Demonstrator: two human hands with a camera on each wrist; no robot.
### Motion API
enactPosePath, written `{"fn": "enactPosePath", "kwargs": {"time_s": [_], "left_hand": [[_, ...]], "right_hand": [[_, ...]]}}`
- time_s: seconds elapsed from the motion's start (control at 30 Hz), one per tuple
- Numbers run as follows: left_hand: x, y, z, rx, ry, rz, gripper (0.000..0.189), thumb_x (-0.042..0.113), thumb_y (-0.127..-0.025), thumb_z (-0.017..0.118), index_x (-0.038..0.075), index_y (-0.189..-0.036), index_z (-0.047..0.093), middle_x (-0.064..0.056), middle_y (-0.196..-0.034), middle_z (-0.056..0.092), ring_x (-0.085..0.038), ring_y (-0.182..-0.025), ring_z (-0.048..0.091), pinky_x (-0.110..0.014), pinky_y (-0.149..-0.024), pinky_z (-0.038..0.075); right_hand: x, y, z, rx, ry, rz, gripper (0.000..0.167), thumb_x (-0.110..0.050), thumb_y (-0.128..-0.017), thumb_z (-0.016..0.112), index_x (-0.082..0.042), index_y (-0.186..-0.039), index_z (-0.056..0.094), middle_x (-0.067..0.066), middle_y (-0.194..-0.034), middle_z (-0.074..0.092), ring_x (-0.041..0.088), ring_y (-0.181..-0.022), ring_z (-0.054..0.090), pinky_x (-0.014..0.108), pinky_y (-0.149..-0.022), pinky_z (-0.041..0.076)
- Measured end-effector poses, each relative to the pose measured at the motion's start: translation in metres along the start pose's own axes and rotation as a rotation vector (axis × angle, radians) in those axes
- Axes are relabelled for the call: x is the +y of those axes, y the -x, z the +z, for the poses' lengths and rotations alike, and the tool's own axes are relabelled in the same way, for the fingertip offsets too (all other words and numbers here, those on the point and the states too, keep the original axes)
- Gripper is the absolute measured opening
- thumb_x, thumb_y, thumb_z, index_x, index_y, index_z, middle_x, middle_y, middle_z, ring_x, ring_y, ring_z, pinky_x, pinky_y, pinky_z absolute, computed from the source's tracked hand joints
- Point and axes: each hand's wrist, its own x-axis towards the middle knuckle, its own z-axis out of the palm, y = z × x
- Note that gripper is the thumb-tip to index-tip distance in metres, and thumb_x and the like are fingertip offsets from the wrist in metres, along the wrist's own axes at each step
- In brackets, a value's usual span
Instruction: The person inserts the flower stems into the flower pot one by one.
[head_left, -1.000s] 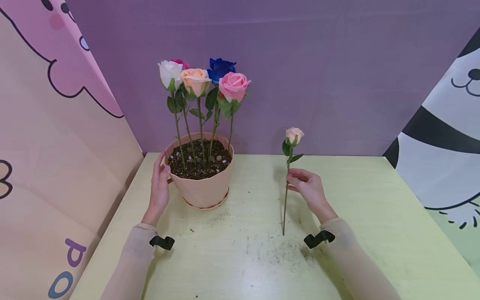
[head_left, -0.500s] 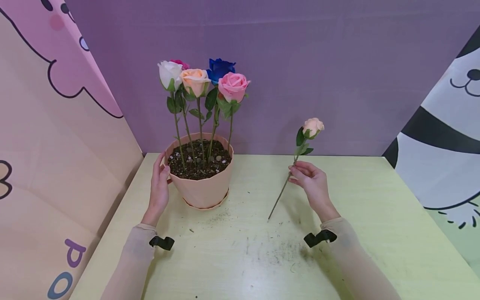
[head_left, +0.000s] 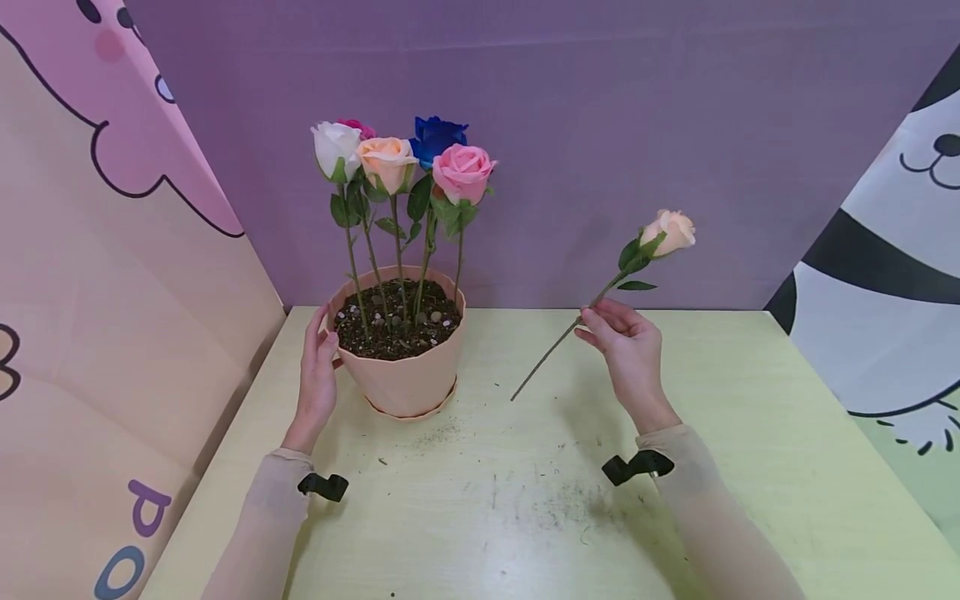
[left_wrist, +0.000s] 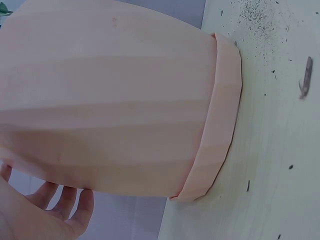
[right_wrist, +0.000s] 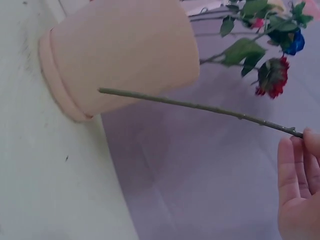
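Observation:
My left hand (head_left: 318,379) rests against the left side of a pink flowerpot (head_left: 405,379), its fingertips on the outer wall in the left wrist view. The pot holds dark soil (head_left: 390,329) and several upright artificial roses, among them a white rose (head_left: 336,150), a peach rose (head_left: 387,162), a blue rose (head_left: 437,139) and a pink rose (head_left: 463,173). To the right, my right hand (head_left: 626,350) pinches the stem of a pale peach rose (head_left: 670,232) between thumb and fingers. This rose tilts, bloom up to the right and bare stem end (right_wrist: 107,91) down toward the pot, raised above the table.
The pot stands on a matching saucer (left_wrist: 222,115) on a pale table (head_left: 480,517). Soil crumbs (head_left: 558,504) are scattered over the tabletop. A purple cloth backdrop (head_left: 675,125) rises behind the table, with cartoon-printed panels (head_left: 135,292) at the sides.
My right hand has lifted the pale peach rose and tipped it from nearly upright to a slant, bloom rightward, stem end swinging left toward the pot. My left hand has stayed at the pot.

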Motion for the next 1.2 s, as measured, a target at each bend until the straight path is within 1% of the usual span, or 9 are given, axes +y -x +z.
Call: {"fn": "enactPosePath", "kwargs": {"time_s": [0.13, 0.23, 0.4, 0.6, 0.67, 0.77, 0.87, 1.03, 1.2], "left_hand": [[-0.001, -0.001, -0.002, 0.000, -0.002, 0.006, 0.061, 0.028, -0.113, 0.032, 0.020, -0.172, 0.018, -0.011, -0.176, 0.022, -0.035, -0.155, 0.032, -0.065, -0.118, 0.035], [-0.001, -0.001, -0.003, -0.001, -0.001, 0.009, 0.061, 0.029, -0.113, 0.032, 0.020, -0.172, 0.019, -0.007, -0.177, 0.022, -0.035, -0.158, 0.029, -0.066, -0.119, 0.035], [-0.001, 0.000, -0.004, 0.004, 0.003, -0.002, 0.061, 0.028, -0.113, 0.032, 0.020, -0.172, 0.019, -0.005, -0.178, 0.021, -0.033, -0.158, 0.028, -0.065, -0.119, 0.035], [0.000, 0.000, -0.004, 0.006, 0.006, 0.002, 0.062, 0.029, -0.114, 0.033, 0.017, -0.172, 0.018, -0.007, -0.178, 0.019, -0.035, -0.159, 0.029, -0.065, -0.118, 0.035], [-0.001, 0.000, -0.003, 0.001, 0.005, 0.008, 0.061, 0.030, -0.114, 0.033, 0.017, -0.172, 0.018, -0.006, -0.179, 0.017, -0.035, -0.159, 0.027, -0.066, -0.119, 0.034], [-0.002, 0.000, -0.003, 0.000, 0.005, 0.006, 0.061, 0.029, -0.114, 0.032, 0.018, -0.172, 0.017, -0.004, -0.179, 0.017, -0.033, -0.160, 0.025, -0.066, -0.120, 0.033], [-0.003, 0.000, -0.002, 0.001, 0.007, 0.006, 0.061, 0.028, -0.114, 0.032, 0.019, -0.172, 0.018, -0.005, -0.179, 0.017, -0.033, -0.160, 0.024, -0.066, -0.120, 0.033], [-0.002, 0.000, -0.001, -0.002, 0.004, 0.007, 0.061, 0.028, -0.114, 0.033, 0.019, -0.173, 0.016, -0.008, -0.179, 0.015, -0.036, -0.161, 0.023, -0.068, -0.119, 0.032], [-0.002, -0.001, -0.001, -0.006, 0.009, 0.006, 0.061, 0.027, -0.114, 0.033, 0.018, -0.173, 0.016, -0.008, -0.179, 0.014, -0.035, -0.163, 0.020, -0.068, -0.121, 0.032]], "right_hand": [[-0.011, 0.000, 0.016, 0.007, -0.041, -0.082, 0.015, 0.002, -0.096, 0.075, 0.004, -0.111, 0.071, 0.002, -0.095, 0.081, 0.011, -0.087, 0.078, 0.032, -0.087, 0.065], [-0.020, 0.000, 0.029, -0.025, -0.075, -0.160, 0.013, 0.005, -0.098, 0.071, -0.002, -0.107, 0.075, 0.004, -0.097, 0.081, 0.012, -0.088, 0.078, 0.032, -0.086, 0.065], [-0.036, 0.002, 0.055, -0.136, -0.108, -0.308, 0.026, 0.009, -0.100, 0.066, -0.011, -0.109, 0.079, 0.000, -0.100, 0.081, 0.014, -0.092, 0.078, 0.033, -0.082, 0.066], [-0.053, 0.005, 0.094, -0.267, -0.042, -0.476, 0.029, 0.006, -0.100, 0.068, -0.017, -0.113, 0.080, -0.003, -0.102, 0.082, 0.012, -0.093, 0.078, 0.035, -0.080, 0.067], [-0.056, 0.006, 0.108, -0.312, -0.008, -0.529, 0.027, 0.009, -0.100, 0.066, -0.010, -0.114, 0.079, -0.005, -0.102, 0.082, 0.012, -0.094, 0.079, 0.036, -0.080, 0.067], [-0.057, 0.007, 0.129, -0.368, 0.046, -0.592, 0.020, 0.015, -0.098, 0.062, 0.009, -0.113, 0.074, -0.008, -0.101, 0.081, 0.010, -0.093, 0.079, 0.037, -0.078, 0.067], [-0.053, 0.009, 0.146, -0.408, 0.088, -0.616, 0.018, 0.017, -0.096, 0.063, 0.020, -0.113, 0.068, 0.003, -0.099, 0.082, 0.006, -0.090, 0.078, 0.036, -0.077, 0.067], [-0.047, 0.012, 0.170, -0.471, 0.127, -0.592, 0.019, 0.014, -0.097, 0.065, 0.019, -0.114, 0.070, 0.035, -0.100, 0.075, 0.004, -0.087, 0.077, 0.039, -0.075, 0.067], [-0.043, 0.016, 0.190, -0.493, 0.194, -0.517, 0.019, 0.009, -0.098, 0.068, 0.014, -0.115, 0.073, 0.033, -0.104, 0.076, 0.012, -0.085, 0.078, 0.039, -0.078, 0.067]]}}
